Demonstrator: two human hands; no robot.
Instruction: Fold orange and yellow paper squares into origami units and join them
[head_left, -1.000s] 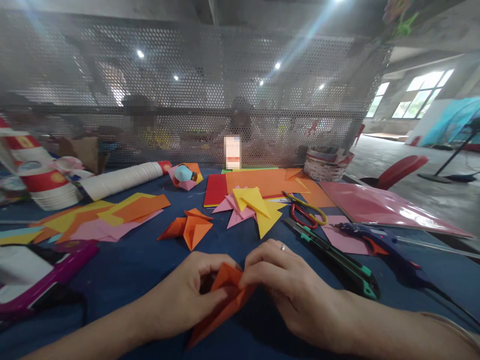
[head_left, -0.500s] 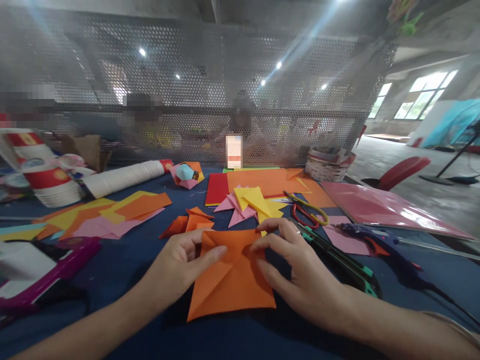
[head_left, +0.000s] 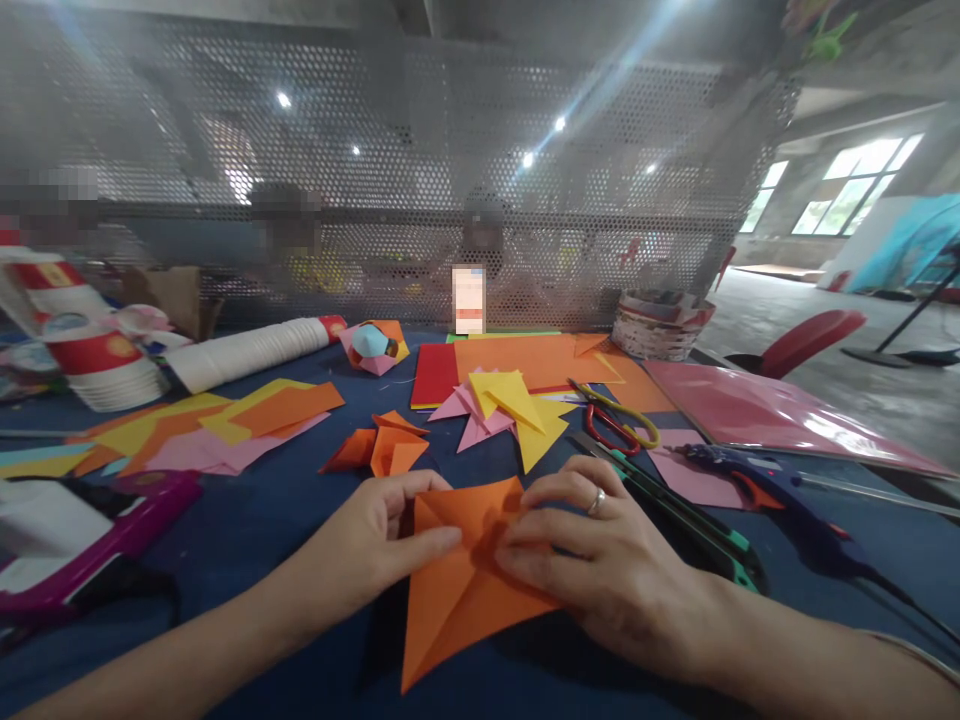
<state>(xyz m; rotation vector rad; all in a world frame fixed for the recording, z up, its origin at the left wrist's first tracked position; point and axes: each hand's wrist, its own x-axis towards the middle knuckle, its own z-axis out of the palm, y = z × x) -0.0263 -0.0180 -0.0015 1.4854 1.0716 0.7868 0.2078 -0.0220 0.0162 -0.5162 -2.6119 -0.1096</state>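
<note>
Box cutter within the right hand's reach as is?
Likely yes: the box cutter lies beside the right hand with nothing visible between, but that hand must first leave the orange paper.

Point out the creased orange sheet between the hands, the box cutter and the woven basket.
creased orange sheet (head_left: 465,585): head view, its lower middle, below the fingers.
box cutter (head_left: 681,503): head view, the middle of its dark body.
woven basket (head_left: 654,336): head view, its outer wall.
</note>
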